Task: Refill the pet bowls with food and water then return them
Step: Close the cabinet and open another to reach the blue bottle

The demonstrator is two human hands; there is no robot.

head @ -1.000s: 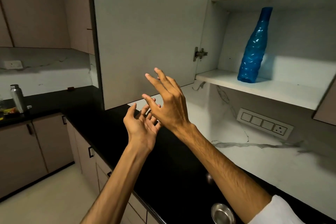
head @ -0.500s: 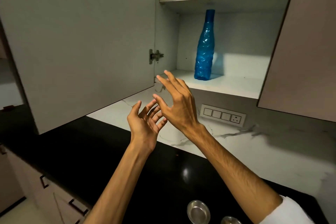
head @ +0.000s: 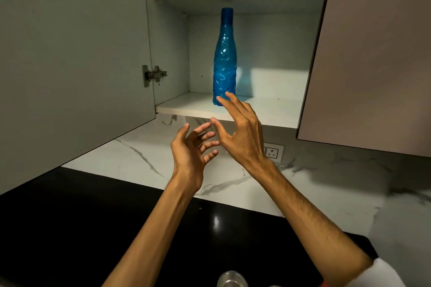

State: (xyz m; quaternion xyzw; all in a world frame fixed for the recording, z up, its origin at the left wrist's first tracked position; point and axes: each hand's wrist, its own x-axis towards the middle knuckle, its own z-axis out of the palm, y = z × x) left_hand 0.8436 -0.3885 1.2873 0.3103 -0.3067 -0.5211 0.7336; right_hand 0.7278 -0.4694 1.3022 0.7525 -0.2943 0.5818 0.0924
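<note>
Overhead, an open wall cabinet (head: 233, 109) holds a blue plastic bottle (head: 224, 58) standing upright on its lower shelf. Both hands are raised and empty, fingers spread. Just above and beyond the right hand (head: 242, 135), the bottle's base sits behind the fingertips (head: 227, 95); whether they touch it cannot be told. Beside it, slightly lower, the left hand (head: 190, 149) faces palm inward. Far below both hands, a steel bowl (head: 232, 279) rests on the black counter (head: 70, 228).
</note>
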